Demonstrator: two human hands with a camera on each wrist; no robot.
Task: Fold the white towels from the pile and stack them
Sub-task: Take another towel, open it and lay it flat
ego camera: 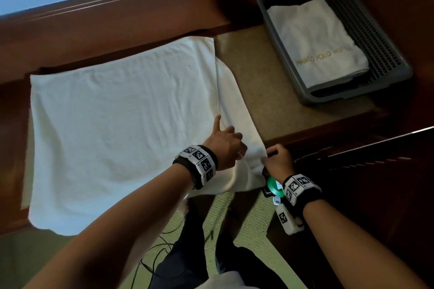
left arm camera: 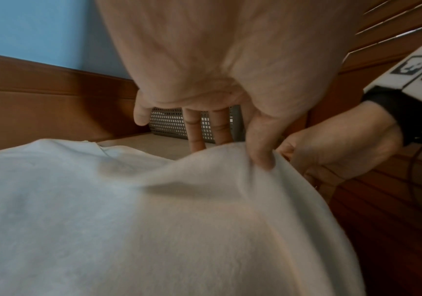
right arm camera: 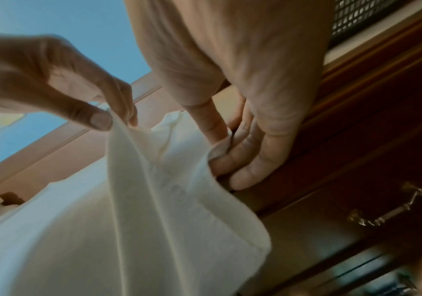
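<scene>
My left hand (ego camera: 224, 145) has thumb + curled fingers pinched on the near right edge of the big white towel (ego camera: 122, 122); index sticks out straight over the cloth. Left wrist view: my thumb (left arm camera: 261, 144) presses down on a raised ridge of the fabric, 2 fingers hang behind it. My right hand (ego camera: 278, 159) is just beside, fingers curled tight round the towel's corner, right at the front edge of the wooden desk (ego camera: 105, 37); right wrist view shows the bunched corner tucked between thumb + fingers (right arm camera: 245, 160). The towel lies spread flat over the desk top w/ its near side hanging off the front, right portion folded over + lifted between both hands. Well apart, far right on the desk, a grey basket (ego camera: 385, 49) holds a folded towel (ego camera: 317, 44) w/ gold lettering. Drawer handle (right arm camera: 387, 206) shows below my right hand.
</scene>
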